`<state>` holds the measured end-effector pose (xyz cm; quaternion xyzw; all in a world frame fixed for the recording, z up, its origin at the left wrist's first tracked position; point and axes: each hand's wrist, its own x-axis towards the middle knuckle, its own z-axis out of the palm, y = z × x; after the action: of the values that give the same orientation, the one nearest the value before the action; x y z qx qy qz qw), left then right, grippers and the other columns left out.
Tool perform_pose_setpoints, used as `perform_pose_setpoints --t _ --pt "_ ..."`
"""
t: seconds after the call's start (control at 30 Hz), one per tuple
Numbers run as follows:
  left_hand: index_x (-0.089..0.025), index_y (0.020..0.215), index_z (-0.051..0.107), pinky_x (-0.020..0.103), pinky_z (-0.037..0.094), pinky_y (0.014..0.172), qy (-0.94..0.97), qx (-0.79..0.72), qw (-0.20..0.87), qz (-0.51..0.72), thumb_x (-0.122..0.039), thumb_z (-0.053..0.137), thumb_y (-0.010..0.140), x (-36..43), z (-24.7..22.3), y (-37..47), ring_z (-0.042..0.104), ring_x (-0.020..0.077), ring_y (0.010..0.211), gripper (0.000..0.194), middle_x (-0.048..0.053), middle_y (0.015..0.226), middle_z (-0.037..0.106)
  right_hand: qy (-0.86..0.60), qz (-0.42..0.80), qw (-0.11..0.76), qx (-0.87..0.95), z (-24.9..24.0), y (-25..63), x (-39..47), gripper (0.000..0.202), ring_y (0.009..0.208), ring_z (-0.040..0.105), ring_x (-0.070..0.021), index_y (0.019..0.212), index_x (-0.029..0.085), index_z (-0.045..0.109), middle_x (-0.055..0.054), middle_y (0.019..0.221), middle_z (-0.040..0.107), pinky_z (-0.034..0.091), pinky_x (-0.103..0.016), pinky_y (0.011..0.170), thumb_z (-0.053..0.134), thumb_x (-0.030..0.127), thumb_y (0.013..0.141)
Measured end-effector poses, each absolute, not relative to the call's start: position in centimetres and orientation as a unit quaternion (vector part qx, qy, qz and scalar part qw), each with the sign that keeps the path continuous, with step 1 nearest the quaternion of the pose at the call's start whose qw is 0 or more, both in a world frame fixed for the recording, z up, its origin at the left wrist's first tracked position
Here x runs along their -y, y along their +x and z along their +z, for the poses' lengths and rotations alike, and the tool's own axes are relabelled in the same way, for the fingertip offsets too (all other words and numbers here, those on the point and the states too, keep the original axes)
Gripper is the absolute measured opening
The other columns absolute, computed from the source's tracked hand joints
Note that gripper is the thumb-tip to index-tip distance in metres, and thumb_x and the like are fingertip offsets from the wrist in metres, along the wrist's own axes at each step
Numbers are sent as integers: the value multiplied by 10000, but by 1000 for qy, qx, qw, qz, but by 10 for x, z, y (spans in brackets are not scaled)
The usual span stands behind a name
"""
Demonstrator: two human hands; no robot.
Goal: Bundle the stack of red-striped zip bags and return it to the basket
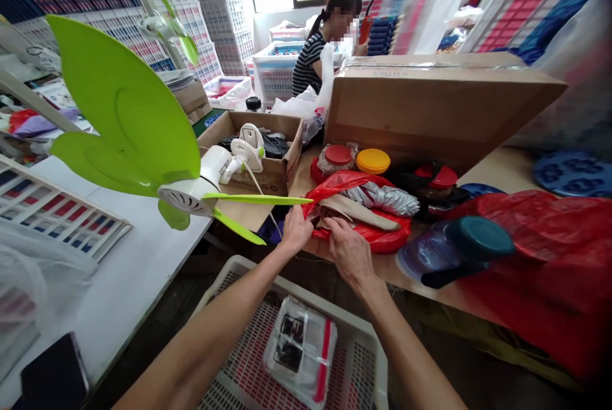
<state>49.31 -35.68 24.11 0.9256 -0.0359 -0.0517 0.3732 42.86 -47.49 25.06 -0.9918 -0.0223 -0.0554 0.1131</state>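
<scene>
A red plastic bag point(391, 241) lies open on the brown table, with a folded silver item point(382, 197) and a beige item point(366, 211) in it. My left hand point(297, 229) is closed on the bag's left edge. At the bag's near side, my right hand point(348, 245) has its fingers bent and pressed on the beige item's near end. Behind the bag are a jar with a red lid point(338, 155) and a yellow lid point(373, 161).
A green-bladed fan point(129, 110) juts in at left. Below my arms sits a white basket point(377, 359) holding packed plastic bags point(302, 349). A teal-lidded bottle point(454, 250) stands right. Behind are a large carton point(430, 110) and a seated person point(310, 59).
</scene>
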Motion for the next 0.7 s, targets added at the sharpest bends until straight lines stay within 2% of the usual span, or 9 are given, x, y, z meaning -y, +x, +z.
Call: perform_pose_setpoints --t 0.07,0.17,0.23,0.33,0.5,0.63,0.7 --pt "-198 1273 381 318 477 819 923 13 379 -68 -107 488 722 354 236 495 623 241 945 569 79 1005 662 -993 -18 111 34 255 440 473 334 855 635 -200 1117 226 583 -56 1089 651 430 -283 661 380 125 872" --pt "-215 1229 429 303 483 794 919 0 389 -73 -84 489 689 351 229 497 628 234 937 559 64 1001 669 -993 40 104 42 257 461 473 266 817 643 -212 1018 182 624 -76 943 687 435 -303 664 415 136 860" --pt "-204 1214 449 308 482 803 916 -1 395 -69 -73 471 690 350 227 499 629 229 930 541 67 986 671 -992 66 102 40 255 473 475 242 841 634 -200 1047 153 602 -85 965 676 451 -315 702 440 168 867" --pt "-168 1240 432 319 488 805 913 14 404 -59 -66 449 699 348 229 499 630 225 910 551 82 975 669 -991 88 97 28 248 484 481 324 863 621 -183 1189 148 512 -85 1039 643 471 -335 732 468 236 881" --pt "-197 1369 306 318 459 898 913 107 393 -23 -12 428 696 346 235 490 574 214 1036 709 97 1172 581 -991 110 72 18 241 491 479 370 854 621 -190 1216 164 495 -69 997 642 495 -364 729 509 323 883" --pt "-285 1297 431 344 452 919 914 195 357 7 11 405 713 344 232 485 533 230 1099 656 86 1317 437 -995 89 46 5 242 493 471 276 867 617 -171 1104 137 563 -67 1002 639 490 -364 773 476 317 914" --pt "-284 1244 482 366 428 960 913 217 345 26 -2 391 749 342 228 484 494 244 1156 577 83 1361 383 -997 75 34 -8 244 492 472 255 840 625 -180 1039 120 590 -79 949 653 484 -353 744 437 291 928"
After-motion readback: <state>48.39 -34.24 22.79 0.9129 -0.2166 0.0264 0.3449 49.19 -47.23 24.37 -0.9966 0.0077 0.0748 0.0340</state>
